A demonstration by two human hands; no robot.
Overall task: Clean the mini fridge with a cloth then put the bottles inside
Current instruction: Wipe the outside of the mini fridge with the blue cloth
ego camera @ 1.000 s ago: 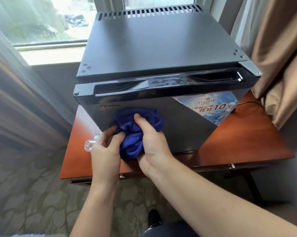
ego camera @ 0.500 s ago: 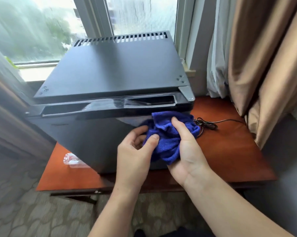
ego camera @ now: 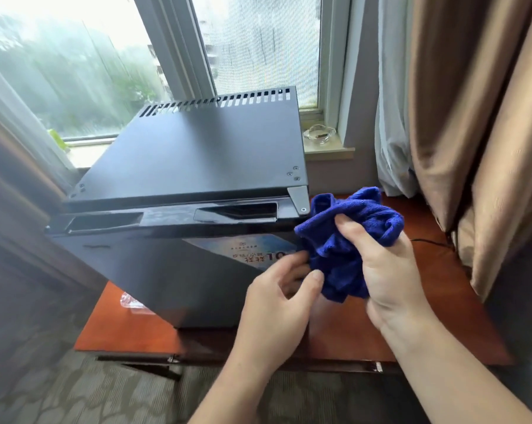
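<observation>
The right hand (ego camera: 390,270) grips the bunched blue cloth (ego camera: 359,221) and the left hand (ego camera: 277,301) pinches its lower edge. The cloth is at the front right corner of the fridge (ego camera: 197,154). A bottle (ego camera: 133,301) lies on the table (ego camera: 426,316), left of the fridge.

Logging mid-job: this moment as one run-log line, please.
right hand: grips bunched blue towelling cloth | left hand: pinches cloth | black metal mini fridge: door shut | clear plastic bottle: outside, on red-brown wooden table
</observation>
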